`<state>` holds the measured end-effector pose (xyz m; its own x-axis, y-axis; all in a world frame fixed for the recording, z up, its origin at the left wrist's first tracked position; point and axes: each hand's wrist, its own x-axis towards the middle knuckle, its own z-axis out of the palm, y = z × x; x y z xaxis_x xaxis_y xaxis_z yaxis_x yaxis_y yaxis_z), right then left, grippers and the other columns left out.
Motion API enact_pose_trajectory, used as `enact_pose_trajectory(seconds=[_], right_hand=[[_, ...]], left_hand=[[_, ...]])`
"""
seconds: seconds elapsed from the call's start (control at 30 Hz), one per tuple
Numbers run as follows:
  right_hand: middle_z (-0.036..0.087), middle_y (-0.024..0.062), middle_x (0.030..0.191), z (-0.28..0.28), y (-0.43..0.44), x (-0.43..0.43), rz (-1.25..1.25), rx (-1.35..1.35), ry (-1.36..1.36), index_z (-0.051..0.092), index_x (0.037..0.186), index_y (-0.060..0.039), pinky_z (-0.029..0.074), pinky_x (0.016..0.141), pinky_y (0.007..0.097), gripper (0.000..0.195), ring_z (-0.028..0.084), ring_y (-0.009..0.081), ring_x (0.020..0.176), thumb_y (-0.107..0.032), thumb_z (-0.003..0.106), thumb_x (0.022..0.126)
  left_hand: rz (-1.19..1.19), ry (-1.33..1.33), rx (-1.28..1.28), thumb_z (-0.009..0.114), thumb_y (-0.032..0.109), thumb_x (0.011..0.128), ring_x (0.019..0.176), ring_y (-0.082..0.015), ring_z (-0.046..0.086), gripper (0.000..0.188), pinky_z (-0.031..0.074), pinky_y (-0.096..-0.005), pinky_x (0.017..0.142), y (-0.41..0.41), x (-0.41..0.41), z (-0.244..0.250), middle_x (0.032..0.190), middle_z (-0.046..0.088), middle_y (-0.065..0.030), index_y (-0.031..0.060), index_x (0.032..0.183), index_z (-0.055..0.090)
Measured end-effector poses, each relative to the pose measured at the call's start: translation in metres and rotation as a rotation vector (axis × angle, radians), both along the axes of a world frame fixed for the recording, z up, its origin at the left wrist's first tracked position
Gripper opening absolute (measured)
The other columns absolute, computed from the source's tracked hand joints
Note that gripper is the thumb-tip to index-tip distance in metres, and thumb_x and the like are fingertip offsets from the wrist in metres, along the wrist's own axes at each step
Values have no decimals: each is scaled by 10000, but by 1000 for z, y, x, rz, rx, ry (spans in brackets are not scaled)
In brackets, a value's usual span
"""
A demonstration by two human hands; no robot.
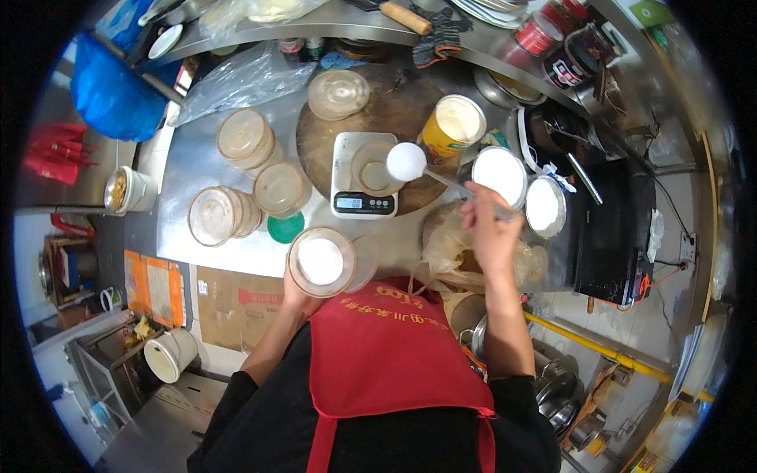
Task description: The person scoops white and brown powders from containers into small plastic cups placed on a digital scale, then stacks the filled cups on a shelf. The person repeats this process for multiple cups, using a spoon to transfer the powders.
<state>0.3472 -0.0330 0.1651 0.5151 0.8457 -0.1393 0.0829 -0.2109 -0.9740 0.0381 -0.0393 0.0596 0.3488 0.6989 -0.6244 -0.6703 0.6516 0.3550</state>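
My left hand (300, 294) grips a round clear plastic tub (350, 253) with white powder (320, 262) in it, close to the red apron. In my right hand (492, 222) is a long-handled spoon (443, 181), its bowl heaped with white powder (406, 161). The spoon's bowl hangs over the right edge of a digital kitchen scale (342, 159) with a lit display. On the scale stands a seemingly empty clear tub (371, 151). Two round containers of white powder (498, 176) sit right of the spoon. Behind them stands an open yellow tin (436, 135) of pale powder.
Stacked clear tubs (216, 217) and a green lid (286, 227) lie left of the scale. A round wooden board (319, 133) lies under the scale. Plastic bags (452, 242) are near my right forearm. A steel shelf (331, 31) runs along the back; a black appliance (603, 236) stands right.
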Motion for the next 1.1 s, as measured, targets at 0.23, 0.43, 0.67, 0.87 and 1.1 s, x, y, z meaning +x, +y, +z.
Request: enact_pose_trajectory(seconds=[0.23, 0.43, 0.67, 0.87, 1.1], right_hand=[[656, 49, 842, -40, 5, -30, 193, 290, -550, 683, 1123, 13, 470, 593, 228, 211, 578, 92, 681, -70, 559, 974], [610, 34, 733, -35, 7, -29, -46, 78, -40, 664, 1114, 59, 431, 540, 212, 281, 523, 64, 589, -168, 535, 1012], [611, 40, 725, -34, 4, -26, -63, 113, -13, 661, 1108, 72, 426, 526, 220, 296, 516, 65, 571, -175, 526, 1017], [607, 28, 736, -25, -1, -29, -33, 121, -23, 659, 1129, 68, 426, 550, 216, 307, 520, 63, 598, -186, 527, 1018], [608, 32, 775, -17, -3, -35, -16, 137, -2, 654, 1145, 69, 420, 573, 203, 297, 511, 59, 628, -169, 531, 1015]], left_hand=[[7, 35, 59, 315, 416, 1036, 1144, -282, 624, 477, 551, -479, 943, -3, -9, 7, 1257, 615, -120, 88, 1324, 506], [14, -21, -20, 300, 417, 1033, 1132, -282, 629, 476, 555, -486, 931, -7, -11, 9, 1238, 624, -112, 103, 1318, 516], [-24, 19, -1, 308, 455, 1024, 1142, -289, 624, 506, 547, -501, 937, -10, -6, 6, 1246, 620, -117, 102, 1321, 515], [-55, -5, -26, 301, 467, 1022, 1157, -294, 616, 523, 541, -506, 946, -9, -1, 15, 1275, 605, -118, 110, 1351, 492], [-47, -21, -24, 291, 454, 1024, 1172, -292, 608, 513, 542, -497, 948, -10, 1, 11, 1291, 596, -112, 114, 1354, 489]])
